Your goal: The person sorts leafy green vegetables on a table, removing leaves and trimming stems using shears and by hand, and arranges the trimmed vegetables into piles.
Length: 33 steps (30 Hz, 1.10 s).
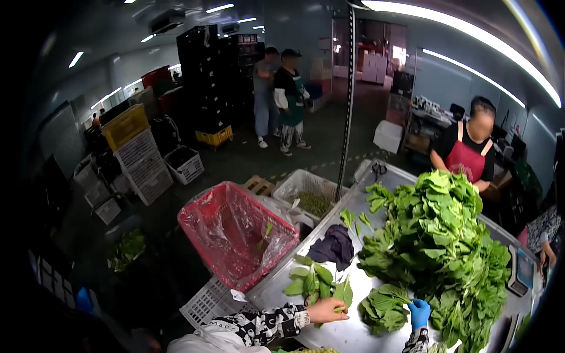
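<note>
Two hands worked over the metal worktop (362, 286). Left hand (328, 310): bare, patterned sleeve, fingers curled at the near ends of some loose leaves (312, 279); whether its grip was pinching a stem I could not tell. Right hand (419, 313): blue glove, grip pressed together on the stem end of a small leafy bunch (385, 309). The bunch lay on the worktop between the hands, its leaves pointing away from the glove.

Beyond and to the right of the bunch: one large heap of greens (438, 235), piled high. Left of the heap: a dark crumpled cloth (332, 246), just beyond the loose leaves. Right edge: a weighing scale (521, 270), near the heap.

Beside the worktop's left edge stood a red basket (212, 259) with a clear plastic liner, a few green pieces inside; farther along, a white basket (283, 187) held green scraps. Across the heap, one person in a red apron (467, 156) faced the worktop. Two more people (290, 94) stood farther back, near stacked black crates (197, 82).
</note>
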Each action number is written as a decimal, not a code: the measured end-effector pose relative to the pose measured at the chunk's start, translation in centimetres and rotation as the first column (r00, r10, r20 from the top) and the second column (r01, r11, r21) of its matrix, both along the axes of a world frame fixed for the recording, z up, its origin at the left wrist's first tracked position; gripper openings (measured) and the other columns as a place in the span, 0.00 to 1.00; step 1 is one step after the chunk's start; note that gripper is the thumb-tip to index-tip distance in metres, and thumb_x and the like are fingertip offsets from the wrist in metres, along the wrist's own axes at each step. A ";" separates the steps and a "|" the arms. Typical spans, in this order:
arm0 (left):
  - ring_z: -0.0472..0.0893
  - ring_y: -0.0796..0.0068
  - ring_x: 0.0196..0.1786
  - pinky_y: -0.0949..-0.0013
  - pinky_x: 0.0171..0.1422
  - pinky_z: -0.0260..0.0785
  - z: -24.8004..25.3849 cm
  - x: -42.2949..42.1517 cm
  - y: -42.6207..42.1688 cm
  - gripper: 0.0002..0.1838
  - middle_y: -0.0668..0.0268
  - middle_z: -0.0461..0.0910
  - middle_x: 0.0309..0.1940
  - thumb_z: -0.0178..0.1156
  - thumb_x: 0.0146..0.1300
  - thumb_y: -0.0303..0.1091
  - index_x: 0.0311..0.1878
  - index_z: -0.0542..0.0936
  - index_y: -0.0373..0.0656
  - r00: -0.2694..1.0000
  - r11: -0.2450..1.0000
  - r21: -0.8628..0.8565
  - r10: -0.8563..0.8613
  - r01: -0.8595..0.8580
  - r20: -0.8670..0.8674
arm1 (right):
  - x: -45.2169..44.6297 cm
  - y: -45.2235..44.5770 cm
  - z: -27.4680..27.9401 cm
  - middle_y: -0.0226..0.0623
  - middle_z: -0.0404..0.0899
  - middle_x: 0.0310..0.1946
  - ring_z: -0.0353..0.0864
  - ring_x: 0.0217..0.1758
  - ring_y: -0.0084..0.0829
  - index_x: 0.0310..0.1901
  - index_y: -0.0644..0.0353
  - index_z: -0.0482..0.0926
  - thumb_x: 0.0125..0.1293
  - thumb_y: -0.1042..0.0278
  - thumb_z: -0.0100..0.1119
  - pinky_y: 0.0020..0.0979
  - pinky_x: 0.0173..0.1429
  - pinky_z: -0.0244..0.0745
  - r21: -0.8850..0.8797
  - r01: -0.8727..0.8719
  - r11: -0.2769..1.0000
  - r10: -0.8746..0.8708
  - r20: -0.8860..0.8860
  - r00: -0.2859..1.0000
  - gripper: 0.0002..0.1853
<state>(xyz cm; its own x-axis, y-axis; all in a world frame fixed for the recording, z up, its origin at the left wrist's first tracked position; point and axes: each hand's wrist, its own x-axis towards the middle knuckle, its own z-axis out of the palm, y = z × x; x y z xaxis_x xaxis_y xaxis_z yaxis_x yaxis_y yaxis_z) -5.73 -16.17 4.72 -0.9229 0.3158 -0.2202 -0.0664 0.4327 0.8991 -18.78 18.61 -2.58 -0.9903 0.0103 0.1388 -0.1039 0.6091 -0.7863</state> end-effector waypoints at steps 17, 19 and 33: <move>0.77 0.69 0.27 0.68 0.30 0.69 5.0 1.5 0.8 0.12 0.66 0.76 0.30 0.66 0.44 0.29 0.35 0.77 0.43 0.562 0.922 -0.159 0.073 -0.353 -0.824 | 10.3 -16.3 11.7 0.35 0.77 0.27 0.74 0.28 0.24 0.32 0.66 0.80 0.55 0.72 0.67 0.24 0.33 0.68 -0.342 -0.382 0.858 0.440 0.106 0.892 0.07; 0.75 0.68 0.26 0.68 0.28 0.67 4.3 1.8 0.6 0.12 0.66 0.75 0.28 0.65 0.43 0.29 0.33 0.77 0.43 0.502 0.929 -0.144 0.050 -0.341 -0.864 | 10.8 -16.8 11.3 0.37 0.78 0.26 0.76 0.29 0.28 0.31 0.65 0.79 0.53 0.72 0.68 0.28 0.36 0.71 -0.275 -0.418 0.866 0.455 0.086 0.886 0.08; 0.67 0.89 0.25 0.80 0.27 0.60 4.1 3.0 -2.8 0.12 0.77 0.72 0.24 0.70 0.52 0.29 0.27 0.74 0.41 0.891 0.806 0.380 0.421 -0.453 0.170 | 9.7 -18.5 12.0 0.32 0.80 0.36 0.76 0.40 0.21 0.41 0.67 0.79 0.66 0.66 0.54 0.22 0.47 0.70 -0.677 -0.160 0.718 0.395 0.207 0.895 0.12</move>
